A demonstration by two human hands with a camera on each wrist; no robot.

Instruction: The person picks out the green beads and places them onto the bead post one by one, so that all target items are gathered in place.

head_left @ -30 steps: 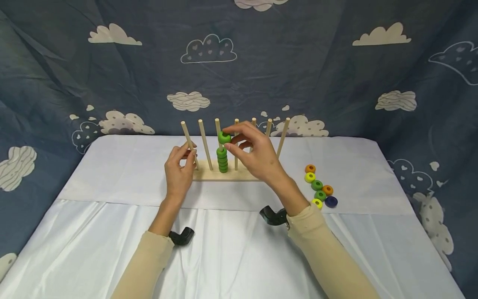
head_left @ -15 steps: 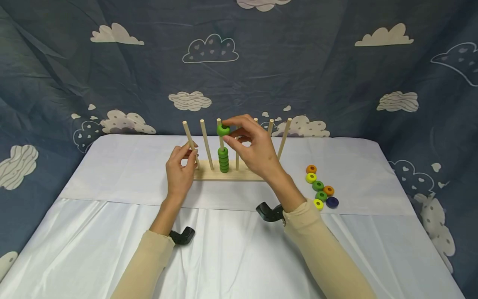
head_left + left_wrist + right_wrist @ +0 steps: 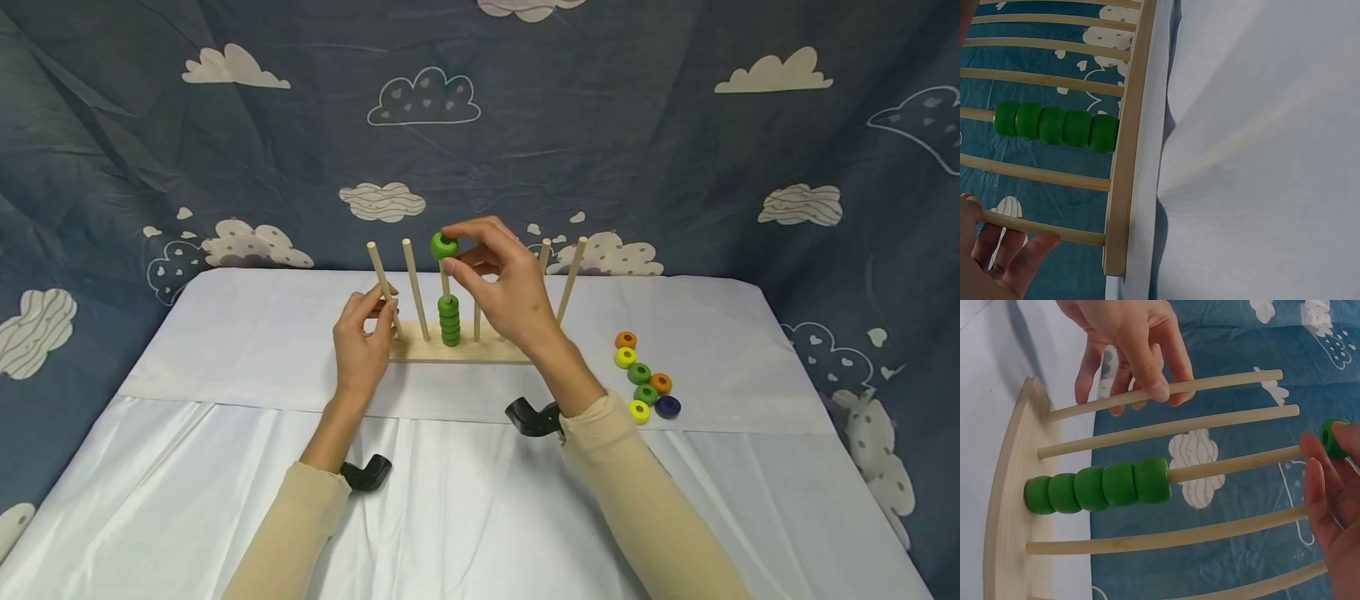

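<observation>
My right hand pinches a green bead between thumb and fingertips, right at the top of the third peg from the left. That bead covers the peg's tip in the head view. Lower on the same peg, a stack of several green beads rests against the wooden base. With thumb and fingers, my left hand grips the leftmost peg of the rack. Beside it stands a bare second peg. My right hand hides parts of the pegs farther right.
Loose beads lie on the white cloth right of the rack: orange, yellow, green and a dark blue one among them. Behind the table hangs a dark curtain with cloud prints. The rightmost peg leans outward.
My right hand has risen and shifted slightly left, carrying the green bead from beside the peg's upper part up to its tip. The left hand keeps its grip on the leftmost peg.
</observation>
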